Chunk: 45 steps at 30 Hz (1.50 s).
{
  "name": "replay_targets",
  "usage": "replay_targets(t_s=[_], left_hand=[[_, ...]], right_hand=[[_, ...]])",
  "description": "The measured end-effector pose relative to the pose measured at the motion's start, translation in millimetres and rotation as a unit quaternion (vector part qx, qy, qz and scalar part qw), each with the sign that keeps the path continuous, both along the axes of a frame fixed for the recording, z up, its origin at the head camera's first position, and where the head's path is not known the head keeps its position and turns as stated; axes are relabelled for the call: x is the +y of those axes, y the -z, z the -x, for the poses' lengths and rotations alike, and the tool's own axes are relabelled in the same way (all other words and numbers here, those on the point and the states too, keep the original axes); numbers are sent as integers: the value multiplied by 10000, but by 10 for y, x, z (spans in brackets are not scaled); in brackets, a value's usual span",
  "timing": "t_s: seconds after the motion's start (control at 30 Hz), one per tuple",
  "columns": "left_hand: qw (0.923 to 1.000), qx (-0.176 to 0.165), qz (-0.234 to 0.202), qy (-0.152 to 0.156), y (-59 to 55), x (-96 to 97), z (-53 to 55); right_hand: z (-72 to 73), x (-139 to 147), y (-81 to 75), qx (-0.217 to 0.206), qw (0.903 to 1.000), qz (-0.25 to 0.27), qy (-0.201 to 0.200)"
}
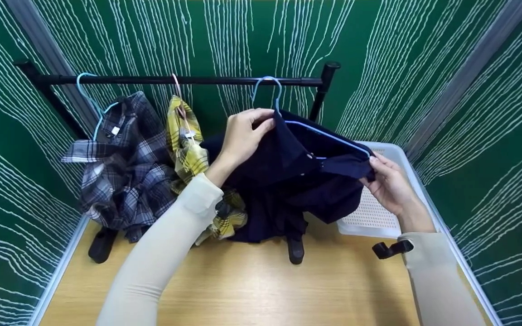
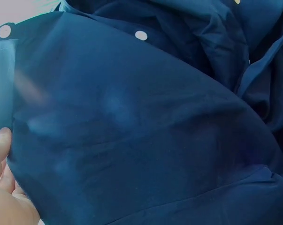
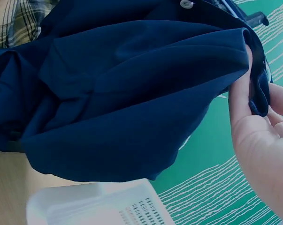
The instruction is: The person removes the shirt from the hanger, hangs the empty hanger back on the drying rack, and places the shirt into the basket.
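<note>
A dark navy shirt [image 1: 283,167] with pale buttons hangs from a blue hanger [image 1: 329,134], whose hook loops over the black rail. Close below the hook, my left hand [image 1: 245,136] pinches the shirt's collar edge between thumb and fingers. At the hanger's right end, my right hand [image 1: 390,185] grips the shirt's shoulder cloth, with the thumb on top. Navy cloth [image 2: 132,117] fills most of the left wrist view, the left hand [image 2: 7,192] at its edge. In the right wrist view, fingers of the right hand [image 3: 258,145] hold a fold of the shirt.
A black clothes rack [image 1: 215,80] spans the back. On it hang a grey plaid shirt [image 1: 129,181] and a yellow plaid garment [image 1: 184,136]. A white perforated basket [image 1: 376,231] stands at right on the wooden table [image 1: 252,290]. Green walls with white lines enclose the space.
</note>
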<state>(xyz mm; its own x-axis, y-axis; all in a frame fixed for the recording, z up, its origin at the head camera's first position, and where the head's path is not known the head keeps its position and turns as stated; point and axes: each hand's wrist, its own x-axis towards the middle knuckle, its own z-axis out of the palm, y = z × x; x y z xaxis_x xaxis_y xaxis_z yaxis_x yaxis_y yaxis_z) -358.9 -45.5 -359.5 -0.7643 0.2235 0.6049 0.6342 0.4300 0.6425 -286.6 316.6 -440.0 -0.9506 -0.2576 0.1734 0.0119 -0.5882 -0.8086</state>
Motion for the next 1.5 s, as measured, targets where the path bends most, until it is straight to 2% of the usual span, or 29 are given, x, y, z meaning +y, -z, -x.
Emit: replay_targets(t_s=[0.2,0.4,0.5,0.6,0.7,0.77,0.87,0.93,1.03,1.1,1.13,1.2,1.3,1.37,1.43,1.5], left_hand=[[9999,93,13,55,5,-3,-20],[9999,71,76,40,-9,0,-28],[10000,63,52,49,-10,-2,-25],[10000,83,18,51,-4,-3,-15],[10000,64,-26,61,-4,-2,-7],[10000,42,-70,50,-5,-3,-4],[9999,2,-143,21,-2,-5,1],[9998,-11,-177,8,2,-6,3],[9998,-16,-178,39,12,-4,8],[9998,-9,-171,71,14,-3,6],[9998,-6,-164,88,15,-3,5],[9998,9,-160,122,19,-3,3],[9997,7,-148,168,26,-3,-6],[9997,-7,-143,212,31,-3,-12],[9996,-17,-132,237,35,-1,-17],[9996,-14,-113,255,38,-2,-19]], right_hand=[[-18,-17,100,182,9952,809,-518],[4,-51,204,476,9811,1539,-1075],[9,-82,244,485,9727,1875,-1279],[5,-109,272,457,9692,1994,-1372],[5,-148,268,404,9752,1799,-1224],[10,-186,248,325,9846,1458,-911],[25,-255,217,88,9984,496,-272],[26,-304,202,-107,9991,-389,139],[14,-368,185,-259,9840,-1706,446],[1,-398,167,-199,9644,-2585,522],[-4,-404,156,-99,9525,-2999,522],[-10,-393,126,146,9208,-3862,528],[-20,-319,50,423,8776,-4731,643],[-32,-246,-21,465,8641,-4943,824],[-45,-176,-102,522,8613,-4937,1086],[-60,-131,-199,699,8540,-4965,1388]])
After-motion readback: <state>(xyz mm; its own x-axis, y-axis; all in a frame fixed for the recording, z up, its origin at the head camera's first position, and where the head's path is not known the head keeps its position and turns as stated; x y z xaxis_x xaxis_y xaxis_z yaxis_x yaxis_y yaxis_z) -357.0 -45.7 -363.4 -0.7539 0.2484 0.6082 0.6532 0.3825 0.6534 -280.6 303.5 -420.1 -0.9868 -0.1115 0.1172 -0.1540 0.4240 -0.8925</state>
